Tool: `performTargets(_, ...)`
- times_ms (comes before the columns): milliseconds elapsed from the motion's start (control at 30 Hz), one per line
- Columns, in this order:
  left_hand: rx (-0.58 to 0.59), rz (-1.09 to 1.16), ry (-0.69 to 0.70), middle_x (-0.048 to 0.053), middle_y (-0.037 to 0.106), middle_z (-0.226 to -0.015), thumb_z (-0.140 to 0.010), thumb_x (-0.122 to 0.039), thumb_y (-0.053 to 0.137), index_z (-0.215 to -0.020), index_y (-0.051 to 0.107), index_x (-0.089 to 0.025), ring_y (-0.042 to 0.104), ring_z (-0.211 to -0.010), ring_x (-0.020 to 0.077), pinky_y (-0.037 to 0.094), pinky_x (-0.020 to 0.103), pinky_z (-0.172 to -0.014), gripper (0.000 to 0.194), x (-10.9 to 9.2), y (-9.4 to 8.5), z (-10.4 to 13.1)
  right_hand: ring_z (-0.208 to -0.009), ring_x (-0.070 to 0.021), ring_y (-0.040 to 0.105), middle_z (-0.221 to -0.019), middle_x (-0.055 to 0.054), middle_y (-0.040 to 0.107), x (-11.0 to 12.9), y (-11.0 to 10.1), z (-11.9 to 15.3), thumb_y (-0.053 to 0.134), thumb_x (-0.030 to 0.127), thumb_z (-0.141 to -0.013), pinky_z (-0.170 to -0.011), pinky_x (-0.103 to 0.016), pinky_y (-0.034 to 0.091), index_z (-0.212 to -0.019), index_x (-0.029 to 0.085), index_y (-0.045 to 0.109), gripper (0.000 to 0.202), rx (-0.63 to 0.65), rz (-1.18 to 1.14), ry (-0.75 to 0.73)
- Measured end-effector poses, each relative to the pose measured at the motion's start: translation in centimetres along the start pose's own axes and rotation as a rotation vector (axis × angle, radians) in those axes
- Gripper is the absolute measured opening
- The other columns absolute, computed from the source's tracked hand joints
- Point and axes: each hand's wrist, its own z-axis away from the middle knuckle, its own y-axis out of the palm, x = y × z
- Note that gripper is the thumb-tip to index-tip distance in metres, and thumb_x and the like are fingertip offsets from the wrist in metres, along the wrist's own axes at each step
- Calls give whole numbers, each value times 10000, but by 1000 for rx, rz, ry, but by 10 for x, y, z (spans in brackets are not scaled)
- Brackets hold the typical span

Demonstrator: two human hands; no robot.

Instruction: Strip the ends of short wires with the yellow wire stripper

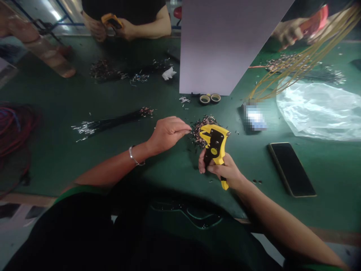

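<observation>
My right hand (225, 169) is wrapped round the handles of a yellow and black wire stripper (216, 141), its jaws pointing to the left. My left hand (169, 133), with a bracelet (134, 156) on the wrist, is closed in a pinch just left of those jaws. What its fingertips hold, if anything, is too small to make out. Behind and below the tool lies a pile of small dark and coppery offcuts (207, 120), partly hidden by it. A bundle of black wires (118, 119) with bare, silvery ends rests on the green table left of my left hand.
A pale upright panel (214, 45) stands ahead, two tape rolls (210, 99) at its foot. At right lie a phone (291, 169), a plastic bag (321, 109) and yellow wires (301, 64). Red cables (14, 130) lie left. Co-workers' hands (126, 29) hold tools across the table.
</observation>
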Motion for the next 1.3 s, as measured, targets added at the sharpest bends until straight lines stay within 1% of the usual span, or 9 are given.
performTargets(100,-7,9,4,28,771,-837,-893,-249,645,-853,762,-208,696,-795,150,527,259,-737,131,0,-1,0,-649,-182,615,-732,-17,661,0,-1,0,694,173,-664,-659,-347,489,-979,178,609,326,13,6,9)
performTargets(267,2,54,-53,29,772,-855,-881,-253,654,-850,765,-219,699,-801,149,533,261,-750,120,-1,-3,0,-655,-187,617,-755,-26,658,2,0,0,737,238,-689,-639,-346,474,-1015,177,607,357,17,41,22)
performTargets(367,5,91,-62,34,770,-844,-872,-241,657,-841,765,-209,698,-791,148,533,261,-743,117,-2,-3,-1,-678,-193,620,-772,-33,658,4,1,0,749,274,-700,-658,-356,477,-1029,174,603,374,25,38,33)
performTargets(533,-2,136,-102,36,765,-839,-859,-217,660,-840,764,-200,693,-770,135,532,247,-730,107,-4,-3,-2,-729,-199,627,-812,-39,666,6,1,-1,755,242,-665,-701,-361,481,-1043,180,611,410,53,9,79)
performTargets(633,19,185,-149,37,765,-857,-855,-214,659,-846,764,-204,694,-773,130,534,242,-731,107,-6,-3,-2,-752,-201,630,-847,-41,668,5,0,-2,769,222,-632,-722,-364,483,-1064,185,623,458,65,-4,95)
performTargets(833,43,316,-194,40,760,-847,-839,-213,675,-820,766,-201,692,-762,128,539,238,-722,94,-11,-2,-3,-753,-203,619,-862,-43,668,4,2,-3,779,229,-619,-733,-378,478,-1088,192,631,493,70,-13,91)
performTargets(967,69,380,-211,35,757,-841,-814,-233,706,-800,766,-203,688,-764,128,542,236,-733,69,-9,-3,-3,-766,-211,616,-851,-49,664,9,3,-1,788,260,-653,-733,-380,471,-1132,182,626,511,76,19,115)
performTargets(1133,89,436,-254,35,752,-821,-799,-237,713,-798,765,-198,687,-757,131,541,240,-722,65,-5,-5,-5,-773,-206,628,-850,-49,674,13,0,1,763,258,-712,-743,-371,467,-1194,173,609,514,112,7,129)
performTargets(1300,124,491,-308,33,745,-777,-773,-219,729,-775,769,-194,672,-722,124,528,233,-687,47,-6,-6,-7,-781,-217,635,-854,-48,685,15,-2,0,749,256,-723,-768,-391,478,-1216,185,596,521,113,0,128)
